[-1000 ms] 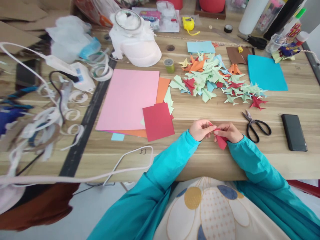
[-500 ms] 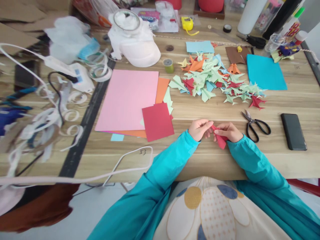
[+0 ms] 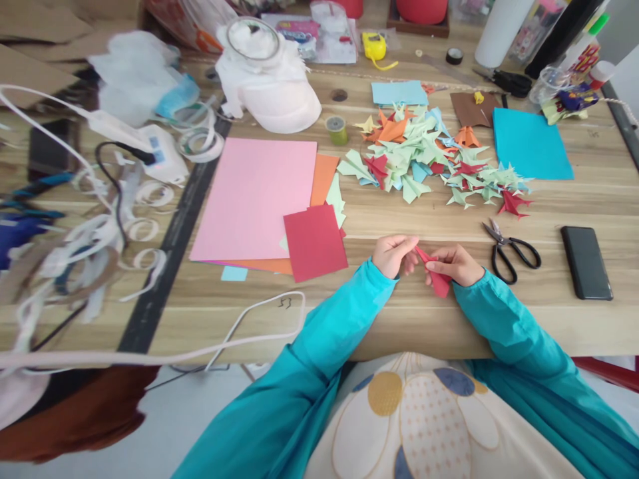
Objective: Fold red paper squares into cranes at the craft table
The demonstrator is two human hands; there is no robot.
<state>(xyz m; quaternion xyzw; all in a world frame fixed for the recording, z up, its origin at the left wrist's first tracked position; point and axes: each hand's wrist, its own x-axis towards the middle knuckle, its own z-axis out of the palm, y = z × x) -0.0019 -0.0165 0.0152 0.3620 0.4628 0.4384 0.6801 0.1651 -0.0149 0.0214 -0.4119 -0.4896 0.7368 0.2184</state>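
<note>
Between my two hands is a folded piece of red paper (image 3: 440, 285), narrow at its left tip and wider at its lower right end. My left hand (image 3: 394, 254) pinches the thin tip between thumb and fingers. Around the wider middle, my right hand (image 3: 454, 265) is closed, with its thumb on top of the paper. A square sheet of red paper (image 3: 315, 243) lies to the left of my hands, overlapping a large pink sheet (image 3: 257, 199). Beyond my hands spreads a pile of folded paper figures (image 3: 417, 150) in green, orange, red and blue.
Black-handled scissors (image 3: 510, 249) and a phone (image 3: 586, 263) lie to the right. Blue paper (image 3: 532, 144) is at the back right. A white cable (image 3: 239, 342) crosses the table's front left, near tangled tape strips (image 3: 94, 246). A white cap (image 3: 279, 100) stands behind the pink sheet.
My left hand has shifted slightly left, away from my right hand, and more of the red paper's narrow tip shows between them. The right hand has barely moved.
</note>
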